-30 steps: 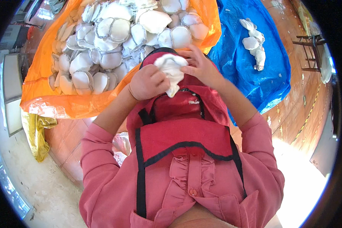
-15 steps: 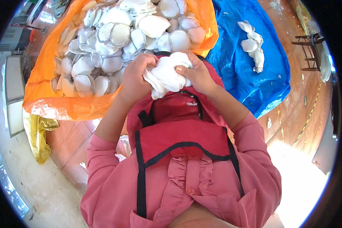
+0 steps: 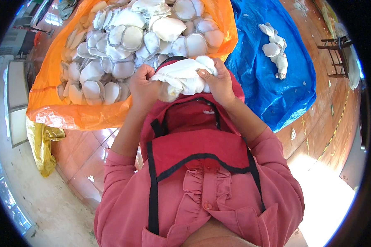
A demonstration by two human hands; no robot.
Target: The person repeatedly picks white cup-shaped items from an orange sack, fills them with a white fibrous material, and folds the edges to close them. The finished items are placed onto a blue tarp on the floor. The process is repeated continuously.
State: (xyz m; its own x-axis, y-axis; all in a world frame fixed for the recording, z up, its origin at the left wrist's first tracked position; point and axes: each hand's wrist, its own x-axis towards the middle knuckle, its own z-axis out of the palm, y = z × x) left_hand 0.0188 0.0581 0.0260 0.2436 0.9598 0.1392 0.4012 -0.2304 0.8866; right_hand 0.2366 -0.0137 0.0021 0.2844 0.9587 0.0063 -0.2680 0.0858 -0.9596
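Above the red apron (image 3: pixel 202 152), a white cloth piece (image 3: pixel 183 74) is stretched between my two hands. My left hand (image 3: pixel 145 87) is closed on its left end, thumb on top. At the other end my right hand (image 3: pixel 219 84) pinches it, the thumb pressed near a rounded, fluffy-looking white bulge. A small yellowish-white tuft (image 3: pixel 169 92) hangs below the cloth beside my left hand. Beyond my hands lies a heap of white rounded fabric pieces (image 3: pixel 125 39), many with greyish edges and some joined in pairs.
An orange plastic sheet (image 3: pixel 76 117) holds the heap at front left. On a blue plastic sheet (image 3: pixel 288 99) at right lies a knotted-looking string of white cloth pieces (image 3: pixel 272 50). A yellow bag (image 3: pixel 41 154) is at left, a dark wooden stool (image 3: pixel 337 55) at far right.
The white cloth has gone from bunched to stretched out sideways. My left hand has turned and lowered slightly; my right hand has moved a little to the right. Both keep their hold.
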